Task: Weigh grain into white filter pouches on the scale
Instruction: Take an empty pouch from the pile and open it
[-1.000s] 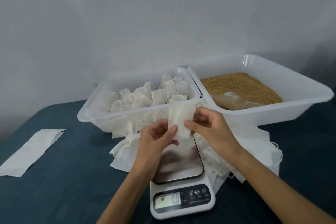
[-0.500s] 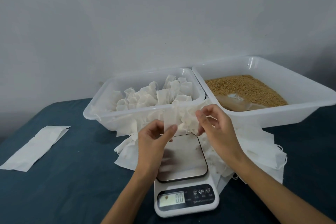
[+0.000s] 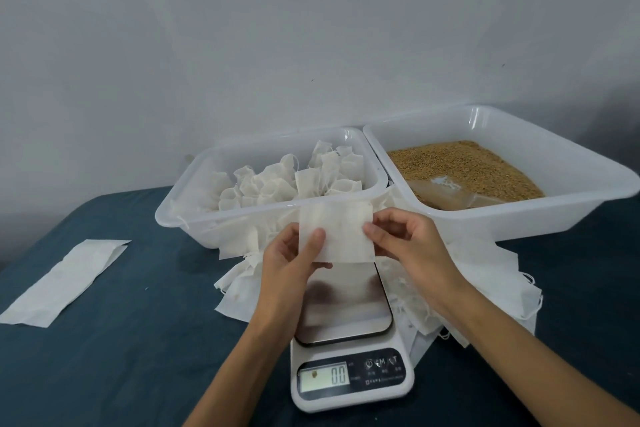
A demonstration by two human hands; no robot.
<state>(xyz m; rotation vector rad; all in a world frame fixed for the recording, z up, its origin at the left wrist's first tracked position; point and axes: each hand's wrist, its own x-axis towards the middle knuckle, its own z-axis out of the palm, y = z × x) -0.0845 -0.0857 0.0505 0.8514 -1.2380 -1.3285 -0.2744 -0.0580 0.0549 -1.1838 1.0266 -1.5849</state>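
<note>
A flat white filter pouch (image 3: 341, 230) is held above the scale (image 3: 346, 315) between both hands. My left hand (image 3: 287, 262) pinches its lower left edge with the thumb on the front. My right hand (image 3: 408, 243) pinches its right edge. The scale's steel platform is bare and its display (image 3: 323, 378) reads 0.0. A clear bin of brown grain (image 3: 460, 166) sits at the back right, with a translucent scoop (image 3: 446, 196) lying in it. A second clear bin (image 3: 242, 218) at the back left holds several filled white pouches (image 3: 294, 180).
Loose empty white pouches (image 3: 485, 274) are heaped around the scale and under both bins. A long white wrapper (image 3: 65, 281) lies flat on the dark blue cloth (image 3: 138, 340) at the left. A plain grey wall stands behind the bins.
The pouch has turned from narrow and bunched to spread flat and wide between both hands. The hands have drawn slightly apart. The scale reading is unchanged.
</note>
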